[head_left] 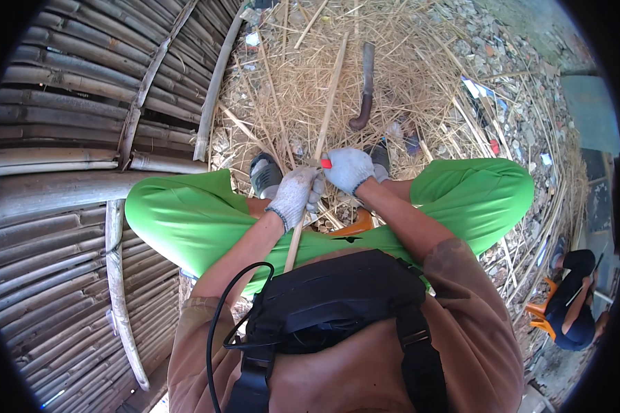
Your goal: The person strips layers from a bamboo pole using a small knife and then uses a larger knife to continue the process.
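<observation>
My left hand (298,191), in a whitish knit glove, is closed round a long pale bamboo strip (332,96). The strip runs from the straw ahead, between my knees, back toward my waist. Beside it my right hand (350,170), gloved alike, is closed on what looks like a small red-handled knife (326,164). Only a bit of red and a short blade-like end show, against the strip; the rest is hidden in the glove. Beyond my right hand a machete (367,82) with a curved dark handle lies on the straw.
A bamboo slat wall (62,124) rises close on my left. Straw and bamboo shavings (296,89) cover the ground ahead, with rubble (530,131) and scraps to the right. Under me shows an orange stool (357,224). Another person (579,303) sits on an orange chair (543,310) far right.
</observation>
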Available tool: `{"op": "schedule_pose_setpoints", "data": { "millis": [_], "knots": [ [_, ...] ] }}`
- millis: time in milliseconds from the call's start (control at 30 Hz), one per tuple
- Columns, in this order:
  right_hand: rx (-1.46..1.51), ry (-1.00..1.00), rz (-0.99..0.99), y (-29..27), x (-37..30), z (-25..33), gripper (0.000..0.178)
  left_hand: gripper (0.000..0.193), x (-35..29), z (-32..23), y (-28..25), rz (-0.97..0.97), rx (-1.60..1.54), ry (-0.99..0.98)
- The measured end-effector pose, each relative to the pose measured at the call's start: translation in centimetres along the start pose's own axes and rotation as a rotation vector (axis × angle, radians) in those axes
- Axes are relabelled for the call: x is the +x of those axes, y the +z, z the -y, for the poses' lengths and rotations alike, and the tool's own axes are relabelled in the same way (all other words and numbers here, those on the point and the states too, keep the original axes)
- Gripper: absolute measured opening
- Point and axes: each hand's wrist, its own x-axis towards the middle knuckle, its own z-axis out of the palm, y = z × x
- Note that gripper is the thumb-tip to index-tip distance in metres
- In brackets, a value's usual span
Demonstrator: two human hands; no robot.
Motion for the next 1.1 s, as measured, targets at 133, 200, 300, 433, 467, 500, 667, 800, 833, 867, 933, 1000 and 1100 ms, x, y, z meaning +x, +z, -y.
{"op": "schedule_pose_setpoints", "data": {
  "millis": [133, 200, 300, 433, 467, 500, 667, 800, 833, 867, 933, 1000, 1100],
  "knots": [
    [0.004, 0.007, -0.101, 0.1, 0.5, -1.1, 0.034, 0.016, -0.1, -0.1, 0.3, 0.063, -0.072, -0.033],
    [0.019, 0.047, -0.122, -0.6, 1.5, -2.3, 0.033, 0.016, -0.1, 0.0, 0.7, 0.086, -0.117, -0.052],
    [0.033, 0.014, -0.134, -1.2, 1.4, -2.2, 0.031, 0.018, -0.2, -0.5, 0.7, 0.092, -0.099, -0.059],
    [-0.016, 0.023, -0.131, -0.5, 2.4, -3.9, 0.03, 0.019, -0.3, -0.2, 0.8, 0.116, -0.094, -0.069],
    [-0.009, 0.018, -0.153, -0.2, 2.6, -4.1, 0.032, 0.019, -0.4, -0.3, 1.0, 0.084, -0.078, -0.057],
    [-0.003, 0.012, -0.174, 0.0, 2.8, -4.2, 0.035, 0.019, -0.4, -0.3, 0.8, 0.101, -0.078, -0.06],
    [0.07, 0.081, -0.208, 1.2, 4.7, -5.2, 0.041, 0.019, -1.4, -0.7, 0.3, 0.11, -0.115, -0.061],
    [0.24, 0.636, -0.388, 0.8, 5.1, -26.8, 0.051, 0.022, -7.6, -0.2, 3.8, 0.263, 0.09, -0.117],
    [0.177, 0.688, -0.305, -2.1, 5.3, -25.6, 0.055, 0.022, -8.3, 0.5, 2.1, 0.235, 0.105, -0.078],
    [0.23, 0.696, -0.392, -4.8, 5.5, -24.1, 0.057, 0.023, -8.5, 1.4, 1.3, 0.244, 0.135, -0.058],
    [0.318, 0.689, -0.462, -5.1, 5.2, -21.3, 0.06, 0.029, -8.4, 2.3, 0.4, 0.323, 0.126, 0.01],
    [0.355, 0.607, -0.47, -5.6, 6.2, -16.8, 0.061, 0.03, -6.7, 1.0, 1.0, 0.337, 0.031, 0.008],
    [0.48, 0.544, -0.424, -2.4, 5.6, -14.3, 0.061, 0.03, -4.7, 0.7, 0.4, 0.333, -0.13, 0.016]
  ]
}}
